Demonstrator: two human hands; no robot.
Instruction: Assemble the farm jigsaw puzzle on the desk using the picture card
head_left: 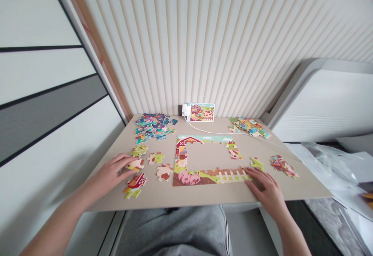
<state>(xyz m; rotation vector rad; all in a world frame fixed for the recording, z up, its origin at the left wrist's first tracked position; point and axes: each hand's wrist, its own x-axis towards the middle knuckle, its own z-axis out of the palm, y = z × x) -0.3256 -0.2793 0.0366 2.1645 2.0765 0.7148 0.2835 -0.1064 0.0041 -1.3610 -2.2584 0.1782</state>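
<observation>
Pink-and-yellow cardboard jigsaw piece [137,164], towards beige worktop's [204,198] left edge: flanked by left hand's [121,165] parted digits. Farm-printed cardboard border [210,177]: touched by right hand [266,188], digits spread.

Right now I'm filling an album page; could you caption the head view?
Hands at a farm puzzle: bordered but open in the middle, loose pieces around, picture card behind.

On my feed I wear soft, washed-looking grey cloth over my lap [175,232], with thin dark and white stripes [227,232] down the right side, and my left hand [121,167], right hand [266,186] and both forearms [78,199] are bare.
</observation>
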